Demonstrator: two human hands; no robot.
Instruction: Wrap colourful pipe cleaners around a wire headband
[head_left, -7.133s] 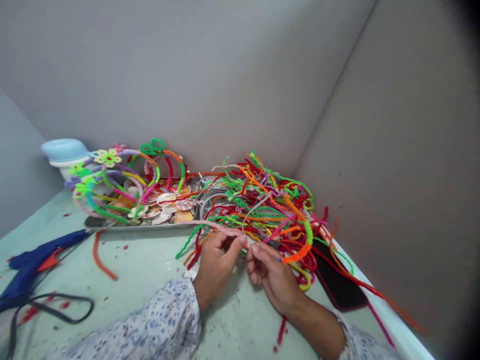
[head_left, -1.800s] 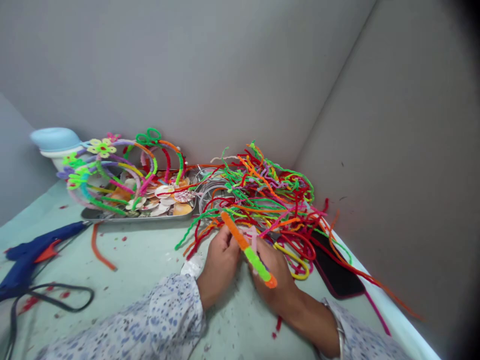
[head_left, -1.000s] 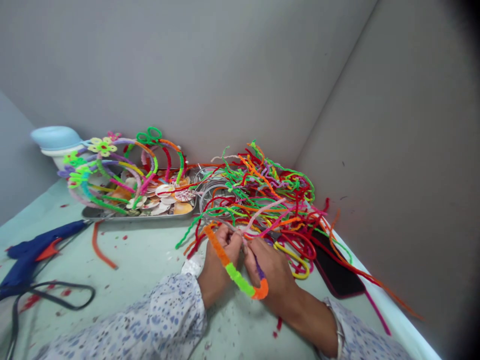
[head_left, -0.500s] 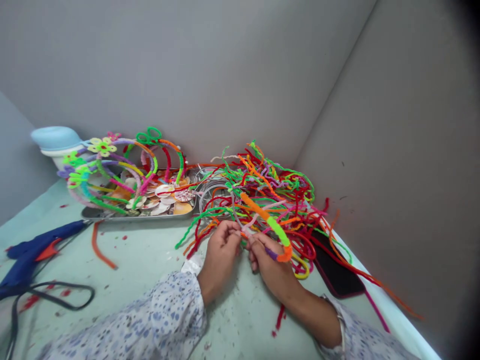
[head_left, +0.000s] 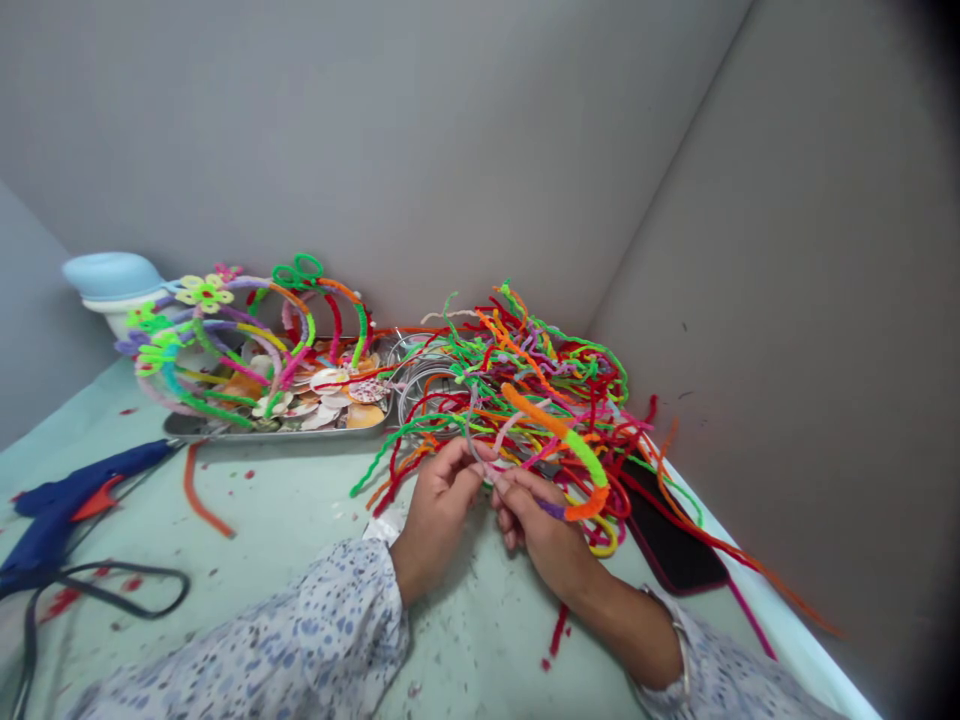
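Fuzzy-wrapped hoop (head_left: 588, 456) bows toward the right edge of the worktop (head_left: 292, 505), pinched by the left hand (head_left: 441, 500) and right hand (head_left: 541, 522), a pale-pink strand (head_left: 491, 472) between them.

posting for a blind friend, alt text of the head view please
A person's right hand holds a curved orange, green and purple band, the left hand pinching a pale strip. Behind them lies a heap of coloured pipe cleaners; to its left, a tray with shells and decorated hoops, and a blue glue gun on the table.
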